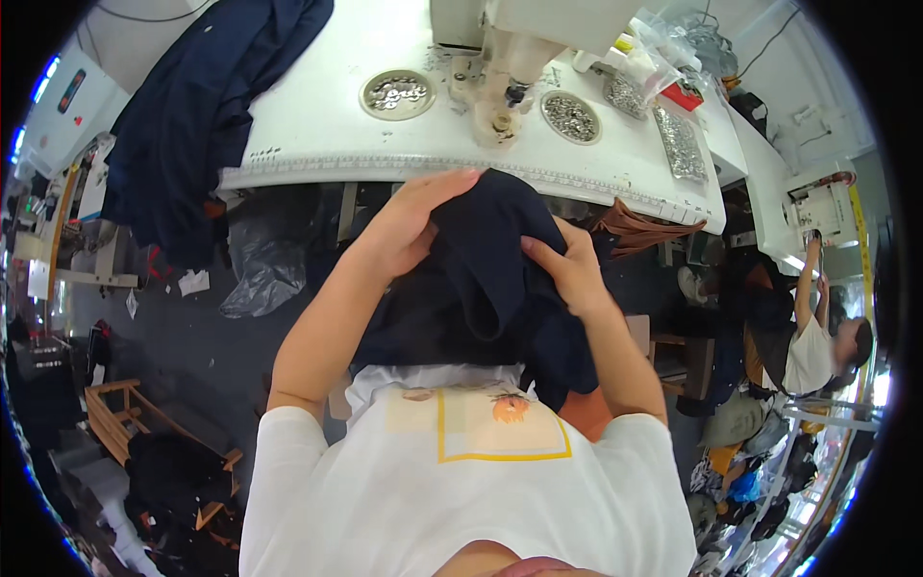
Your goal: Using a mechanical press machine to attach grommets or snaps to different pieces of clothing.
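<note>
Navy cloth (500,221), long axis fore-and-aft, points toward white table (312,120).

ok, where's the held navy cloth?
Head view, centre: the navy cloth is between left hand and right hand, its top by the ruler strip.

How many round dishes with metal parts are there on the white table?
2: the left dish is left of the machine, the right dish is right of it. The machine may hide others behind it.
</note>
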A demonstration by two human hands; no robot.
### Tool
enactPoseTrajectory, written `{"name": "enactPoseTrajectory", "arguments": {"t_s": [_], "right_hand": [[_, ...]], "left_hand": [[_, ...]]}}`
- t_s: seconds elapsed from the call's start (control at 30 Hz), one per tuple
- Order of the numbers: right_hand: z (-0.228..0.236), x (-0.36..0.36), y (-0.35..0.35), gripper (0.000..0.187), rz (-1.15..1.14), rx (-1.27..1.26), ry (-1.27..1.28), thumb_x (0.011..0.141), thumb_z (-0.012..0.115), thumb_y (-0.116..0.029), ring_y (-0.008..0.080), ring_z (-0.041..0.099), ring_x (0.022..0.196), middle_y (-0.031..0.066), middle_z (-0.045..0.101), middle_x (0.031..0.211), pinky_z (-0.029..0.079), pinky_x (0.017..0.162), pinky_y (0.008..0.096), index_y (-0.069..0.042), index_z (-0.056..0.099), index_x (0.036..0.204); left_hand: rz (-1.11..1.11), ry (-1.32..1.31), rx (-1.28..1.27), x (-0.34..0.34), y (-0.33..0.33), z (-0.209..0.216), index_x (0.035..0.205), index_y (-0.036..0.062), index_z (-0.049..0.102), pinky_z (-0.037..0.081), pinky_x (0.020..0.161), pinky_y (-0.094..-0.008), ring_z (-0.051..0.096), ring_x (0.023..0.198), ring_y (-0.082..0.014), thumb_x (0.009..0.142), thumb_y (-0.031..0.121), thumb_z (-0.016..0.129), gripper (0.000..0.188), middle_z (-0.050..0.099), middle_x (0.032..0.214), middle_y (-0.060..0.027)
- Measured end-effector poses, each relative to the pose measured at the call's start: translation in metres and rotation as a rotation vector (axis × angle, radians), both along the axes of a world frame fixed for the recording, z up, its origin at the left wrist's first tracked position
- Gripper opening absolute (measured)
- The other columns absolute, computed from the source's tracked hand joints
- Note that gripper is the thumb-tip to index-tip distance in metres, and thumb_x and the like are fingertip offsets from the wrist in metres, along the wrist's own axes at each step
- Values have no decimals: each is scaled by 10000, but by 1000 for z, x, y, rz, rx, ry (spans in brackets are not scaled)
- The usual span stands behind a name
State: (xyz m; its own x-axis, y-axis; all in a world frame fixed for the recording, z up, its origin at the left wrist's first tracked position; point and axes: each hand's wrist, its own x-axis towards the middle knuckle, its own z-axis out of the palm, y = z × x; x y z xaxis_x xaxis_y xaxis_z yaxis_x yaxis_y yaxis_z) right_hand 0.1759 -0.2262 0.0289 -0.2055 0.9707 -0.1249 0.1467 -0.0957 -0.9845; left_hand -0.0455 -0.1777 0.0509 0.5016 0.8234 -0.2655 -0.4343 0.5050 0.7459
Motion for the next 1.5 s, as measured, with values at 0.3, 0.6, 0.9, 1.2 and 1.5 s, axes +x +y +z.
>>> {"name": "enactPoseTrajectory", "arguments": {"t_s": [0.3,0.6,0.9,1.2,1.5], "right_hand": [[-55,12,-8,335,-375,95,5,908,600,-121,144,601,969,105,630,1112,478,803,254,41,553,1198],[-27,4,-2,433,-207,-57,229,900,609,-161,125,556,1024,82,600,1122,442,888,262,37,487,1265],[-45,8,-7,349,-295,-485,845,938,533,-281,129,600,897,61,642,1015,473,781,274,-42,591,1185],[-49,26,-3,446,-156,-555,1110,978,395,-235,285,529,1196,180,511,1319,416,1023,389,-21,404,1369],[-40,28,2,405,-177,-456,1022,979,410,-226,270,543,1165,187,543,1272,419,1010,397,7,468,1306]], "left_hand": [[84,-78,7,31,-25,-26,1193,-23,529,503,840,-259,606,954,-118,771,-74,687,453,627,1056,-63],[106,296,343,67,-44,-45,1090,-10,577,488,758,-217,588,863,-77,799,-34,657,304,624,977,-32],[104,595,789,81,-67,-60,1065,13,626,530,669,-257,636,797,-178,755,-44,680,319,602,1095,-105],[326,636,1346,44,-45,-71,1040,6,618,514,754,-300,617,886,-279,740,-43,682,311,586,1110,-148],[189,514,671,40,-25,-84,1215,34,527,463,875,-288,594,994,-191,767,52,712,485,617,1076,-99]]}}
